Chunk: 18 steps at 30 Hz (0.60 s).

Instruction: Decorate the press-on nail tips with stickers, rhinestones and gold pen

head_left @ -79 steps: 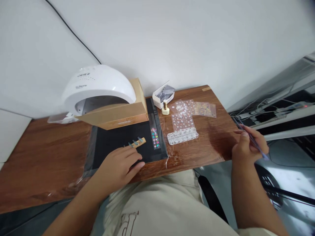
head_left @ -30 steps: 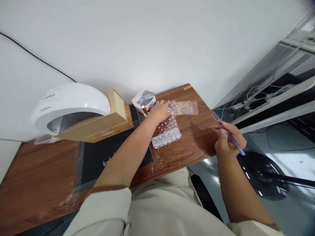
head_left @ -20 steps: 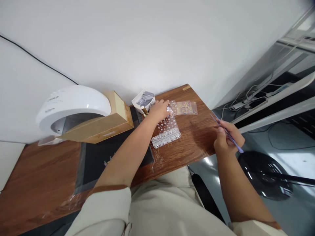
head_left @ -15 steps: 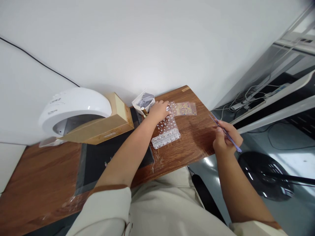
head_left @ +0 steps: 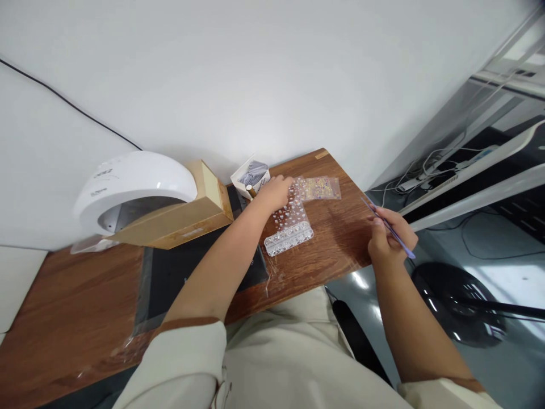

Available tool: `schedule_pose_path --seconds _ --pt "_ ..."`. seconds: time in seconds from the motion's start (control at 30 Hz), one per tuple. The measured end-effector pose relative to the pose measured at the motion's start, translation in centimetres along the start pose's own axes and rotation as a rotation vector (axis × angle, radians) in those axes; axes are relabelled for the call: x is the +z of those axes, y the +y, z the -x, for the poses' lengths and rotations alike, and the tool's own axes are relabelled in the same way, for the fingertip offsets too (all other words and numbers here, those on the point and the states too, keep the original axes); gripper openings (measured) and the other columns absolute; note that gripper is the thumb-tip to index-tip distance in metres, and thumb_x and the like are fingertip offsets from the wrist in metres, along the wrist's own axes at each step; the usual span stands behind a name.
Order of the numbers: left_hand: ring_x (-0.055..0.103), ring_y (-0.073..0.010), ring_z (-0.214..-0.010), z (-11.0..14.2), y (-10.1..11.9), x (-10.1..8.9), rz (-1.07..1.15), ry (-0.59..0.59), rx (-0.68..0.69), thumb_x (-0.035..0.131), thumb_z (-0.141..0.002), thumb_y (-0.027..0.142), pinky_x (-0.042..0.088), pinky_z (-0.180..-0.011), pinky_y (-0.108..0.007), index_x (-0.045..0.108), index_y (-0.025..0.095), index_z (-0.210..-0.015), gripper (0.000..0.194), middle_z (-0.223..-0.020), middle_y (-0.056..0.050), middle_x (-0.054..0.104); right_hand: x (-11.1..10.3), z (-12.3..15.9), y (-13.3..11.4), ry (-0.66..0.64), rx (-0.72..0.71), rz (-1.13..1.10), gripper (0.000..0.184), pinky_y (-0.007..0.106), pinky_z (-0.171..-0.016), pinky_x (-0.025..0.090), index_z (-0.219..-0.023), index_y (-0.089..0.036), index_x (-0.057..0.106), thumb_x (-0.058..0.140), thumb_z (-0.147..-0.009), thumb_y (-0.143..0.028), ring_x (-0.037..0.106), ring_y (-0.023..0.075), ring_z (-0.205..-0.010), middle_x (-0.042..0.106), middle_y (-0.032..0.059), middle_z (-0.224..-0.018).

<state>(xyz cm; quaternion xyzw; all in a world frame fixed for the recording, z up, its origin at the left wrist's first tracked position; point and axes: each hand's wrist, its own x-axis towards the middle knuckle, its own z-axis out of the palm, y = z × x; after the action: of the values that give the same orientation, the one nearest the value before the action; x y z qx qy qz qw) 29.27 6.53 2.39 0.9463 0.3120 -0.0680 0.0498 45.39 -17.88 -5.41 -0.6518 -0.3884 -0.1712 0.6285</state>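
Note:
My right hand (head_left: pixel 390 236) is closed around slim purple tweezers (head_left: pixel 398 237), off the table's right edge. Their thin tips point up and left, and the flat end sticks out past my palm. Across the table reaches my left hand (head_left: pixel 277 192), its fingers bent together at the upper left of a clear sheet with small silvery pieces (head_left: pixel 293 210). What lies under those fingers is hidden. Below the sheet rests a clear compartment case (head_left: pixel 288 238) of shiny bits. A clear packet of yellowish and purple bits (head_left: pixel 321 188) lies to its right.
Beside my left hand stand a small open box of grey strips (head_left: pixel 254 173) and a gold cap (head_left: pixel 251 191). Further left, a white dome lamp (head_left: pixel 136 176) stands by a tan box (head_left: pixel 179 221). A black mat (head_left: pixel 166 278) covers part of the wooden table (head_left: pixel 85 295).
My left hand's fingers have drawn in from a more spread pose over the sheet. My right hand and the tweezers have barely shifted. The view has moved slightly.

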Motion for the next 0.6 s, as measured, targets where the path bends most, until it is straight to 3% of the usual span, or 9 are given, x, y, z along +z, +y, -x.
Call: schedule_pose_path --seconds 0.23,0.37,0.5,0.6 --pt "0.067 -0.0223 -0.099 -0.4 0.3 -0.9 -0.030 -0.035 -0.011 0.049 -0.088 0.009 0.052 -0.088 -0.032 0.069 0.015 -0.111 0.031 -0.112 -0.013 0.064 -0.1 0.1 0.1 -0.034 0.045 0.033 0.020 0.040 -0.079 0.063 -0.101 -0.018 0.072 0.061 -0.088 -0.028 0.076 0.0208 -0.082 0.078 0.0092 -0.098" --pt "0.066 -0.0235 -0.105 0.5 1.0 -2.9 -0.019 -0.025 0.015 0.050 -0.091 0.014 0.052 -0.094 -0.034 0.073 0.015 -0.102 0.026 -0.108 -0.013 0.067 0.0 0.4 0.6 -0.042 0.072 0.030 0.022 0.042 -0.081 0.062 -0.102 -0.018 0.072 0.061 -0.088 -0.030 0.075 0.0220 -0.086 0.077 0.0099 -0.102" --pt "0.042 -0.0250 -0.139 5.3 1.5 -6.3 0.026 0.083 0.156 0.049 -0.096 0.021 0.038 -0.115 -0.039 0.073 0.020 -0.101 0.025 -0.145 -0.008 0.052 0.0 0.6 1.1 -0.048 0.078 0.029 0.021 0.042 -0.080 0.062 -0.101 -0.018 0.072 0.063 -0.087 -0.031 0.075 0.0222 -0.084 0.077 0.0098 -0.100" --pt "0.031 -0.0265 -0.144 11.4 0.7 -7.7 0.085 0.326 0.344 0.049 -0.097 0.023 0.030 -0.121 -0.046 0.075 0.023 -0.098 0.026 -0.151 -0.005 0.043 -0.2 0.7 1.2 -0.067 0.103 0.027 0.023 0.044 -0.083 0.061 -0.104 -0.018 0.071 0.062 -0.088 -0.031 0.075 0.0235 -0.087 0.076 0.0103 -0.102"
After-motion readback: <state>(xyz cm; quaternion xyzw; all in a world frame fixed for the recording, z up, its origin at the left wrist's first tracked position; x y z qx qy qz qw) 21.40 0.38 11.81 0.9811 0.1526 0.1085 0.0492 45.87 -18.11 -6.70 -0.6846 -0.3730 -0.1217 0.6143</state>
